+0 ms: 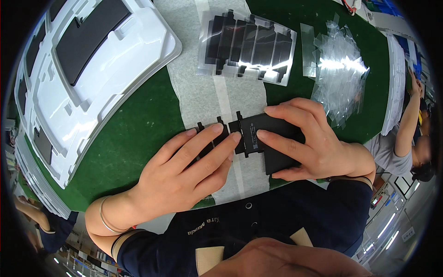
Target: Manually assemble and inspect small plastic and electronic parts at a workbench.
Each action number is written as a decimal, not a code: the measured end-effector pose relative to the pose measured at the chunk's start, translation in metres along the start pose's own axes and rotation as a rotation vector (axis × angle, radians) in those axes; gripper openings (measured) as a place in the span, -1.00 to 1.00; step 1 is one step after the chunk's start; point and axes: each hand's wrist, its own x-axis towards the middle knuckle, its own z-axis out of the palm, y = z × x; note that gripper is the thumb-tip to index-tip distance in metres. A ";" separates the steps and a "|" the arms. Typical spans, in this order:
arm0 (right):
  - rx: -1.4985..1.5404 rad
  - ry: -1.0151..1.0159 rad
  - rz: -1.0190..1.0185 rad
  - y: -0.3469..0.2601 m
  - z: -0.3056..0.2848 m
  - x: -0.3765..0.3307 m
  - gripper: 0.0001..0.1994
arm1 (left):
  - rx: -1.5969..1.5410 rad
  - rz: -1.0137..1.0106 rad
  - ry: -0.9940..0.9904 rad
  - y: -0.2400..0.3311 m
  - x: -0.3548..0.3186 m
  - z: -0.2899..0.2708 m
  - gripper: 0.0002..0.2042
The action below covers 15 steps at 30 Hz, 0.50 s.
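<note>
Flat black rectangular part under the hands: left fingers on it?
Touching. Head view shows the left hand fingers pressed flat on the flat black rectangular part, no gap.

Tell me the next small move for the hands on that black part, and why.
Probably press the left hand fingers down flat along the black part. It lies on the grey strip, the right hand already pins its right side, and the left fingertips sit at its tabbed left edge, so that end looks like the one not yet pressed down.

Green table (138, 134) bears white tray (97, 74), grey sheet (203, 97).
</note>
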 end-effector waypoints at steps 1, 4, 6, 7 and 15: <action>-0.001 0.000 0.000 0.000 0.000 0.000 -0.30 | 0.000 0.000 0.000 0.000 0.000 0.000 -0.96; -0.007 -0.007 0.000 0.000 0.000 0.001 -0.31 | 0.003 0.003 -0.005 0.000 -0.001 0.000 -0.96; -0.012 -0.012 -0.001 -0.001 0.000 0.001 -0.32 | -0.004 0.036 -0.009 -0.002 -0.003 0.002 -0.84; -0.015 -0.014 -0.003 -0.001 0.000 0.000 -0.33 | -0.007 0.053 -0.011 -0.003 -0.004 0.002 -0.78; -0.019 -0.017 0.046 -0.007 -0.002 -0.002 -0.21 | -0.020 0.029 -0.015 0.000 0.000 -0.003 -0.92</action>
